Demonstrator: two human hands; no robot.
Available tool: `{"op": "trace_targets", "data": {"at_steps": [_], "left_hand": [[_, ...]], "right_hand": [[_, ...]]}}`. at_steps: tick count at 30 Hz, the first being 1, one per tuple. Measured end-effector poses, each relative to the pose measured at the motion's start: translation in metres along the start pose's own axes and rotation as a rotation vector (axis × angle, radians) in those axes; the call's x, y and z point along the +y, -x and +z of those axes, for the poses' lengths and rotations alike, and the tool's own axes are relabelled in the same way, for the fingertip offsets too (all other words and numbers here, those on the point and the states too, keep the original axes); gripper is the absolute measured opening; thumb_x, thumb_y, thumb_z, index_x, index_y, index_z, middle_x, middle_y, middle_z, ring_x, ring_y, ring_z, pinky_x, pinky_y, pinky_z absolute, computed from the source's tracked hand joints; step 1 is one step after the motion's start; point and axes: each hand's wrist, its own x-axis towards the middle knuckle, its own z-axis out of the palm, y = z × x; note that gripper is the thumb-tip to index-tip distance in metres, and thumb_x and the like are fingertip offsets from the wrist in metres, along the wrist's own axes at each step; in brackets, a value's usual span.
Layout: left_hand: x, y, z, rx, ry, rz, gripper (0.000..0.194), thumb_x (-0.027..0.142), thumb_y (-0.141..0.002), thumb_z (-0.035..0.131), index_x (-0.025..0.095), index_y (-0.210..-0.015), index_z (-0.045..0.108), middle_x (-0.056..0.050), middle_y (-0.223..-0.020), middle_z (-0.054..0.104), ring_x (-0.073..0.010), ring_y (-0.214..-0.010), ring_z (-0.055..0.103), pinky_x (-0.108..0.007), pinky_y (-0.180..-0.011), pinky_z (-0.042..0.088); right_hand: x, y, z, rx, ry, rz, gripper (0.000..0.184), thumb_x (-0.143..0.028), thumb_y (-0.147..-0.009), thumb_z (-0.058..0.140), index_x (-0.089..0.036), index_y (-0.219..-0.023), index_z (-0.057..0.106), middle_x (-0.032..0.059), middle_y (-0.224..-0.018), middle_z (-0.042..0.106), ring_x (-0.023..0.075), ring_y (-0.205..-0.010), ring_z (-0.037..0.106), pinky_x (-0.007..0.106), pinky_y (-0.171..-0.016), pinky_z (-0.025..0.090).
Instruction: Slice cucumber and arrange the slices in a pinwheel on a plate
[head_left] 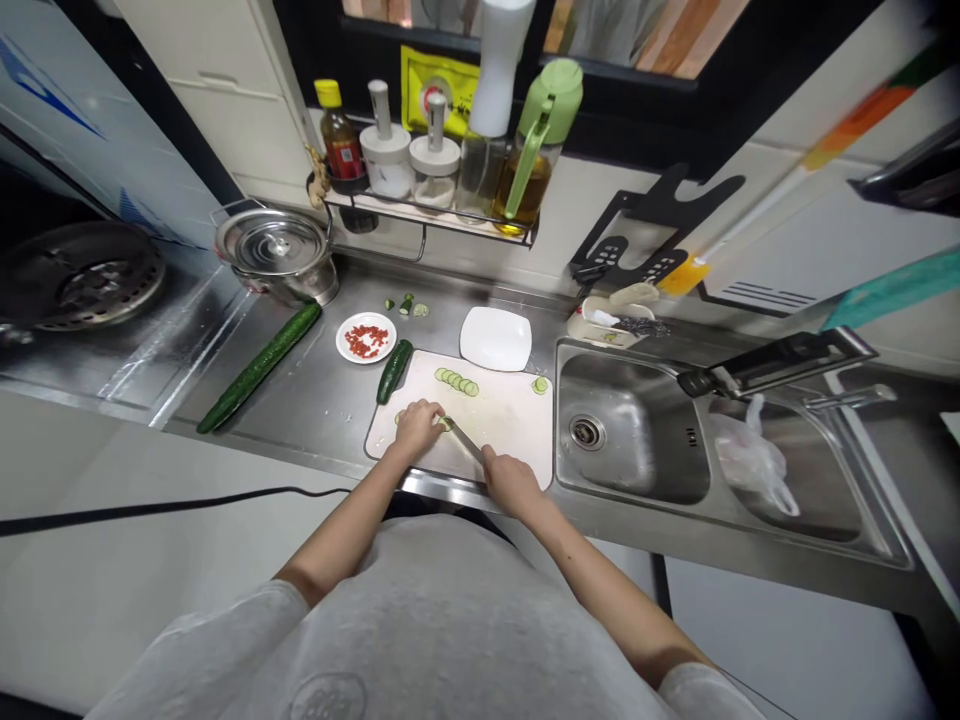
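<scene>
My right hand [514,483] grips a kitchen knife [466,442] by its handle, the blade reaching toward my left hand. Closed over a piece of cucumber [446,424] is my left hand [419,428], its fingertips beside the blade; most of the piece is hidden. Both hands are over a white cutting board [517,410]. A row of overlapping cucumber slices [456,381] lies near the board's far side, with a few more slices [540,384] at its far right corner. A cucumber length [394,371] rests across the board's left edge.
Behind the board are a white dish [495,338] and a plate with chopped red bits [366,338]. Left lie a long cucumber [261,368] and a lidded steel pot [279,255]. A double sink [634,430] borders the right. Bottles and jars fill a wall rack [427,208].
</scene>
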Motion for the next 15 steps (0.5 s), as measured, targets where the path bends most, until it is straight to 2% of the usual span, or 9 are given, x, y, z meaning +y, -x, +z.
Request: {"op": "trace_targets", "data": {"at_steps": [15], "left_hand": [[-0.0003, -0.0012, -0.0028, -0.011, 0.011, 0.0, 0.022, 0.029, -0.079, 0.062, 0.027, -0.1, 0.066, -0.004, -0.1, 0.062, -0.0219, -0.101, 0.053, -0.034, -0.089, 0.037]], "right_hand": [[-0.0045, -0.006, 0.0007, -0.029, 0.053, -0.003, 0.034, -0.007, -0.088, 0.034, -0.016, -0.12, 0.042, 0.0141, -0.093, 0.069, 0.0245, -0.091, 0.066, 0.029, -0.07, 0.043]]}}
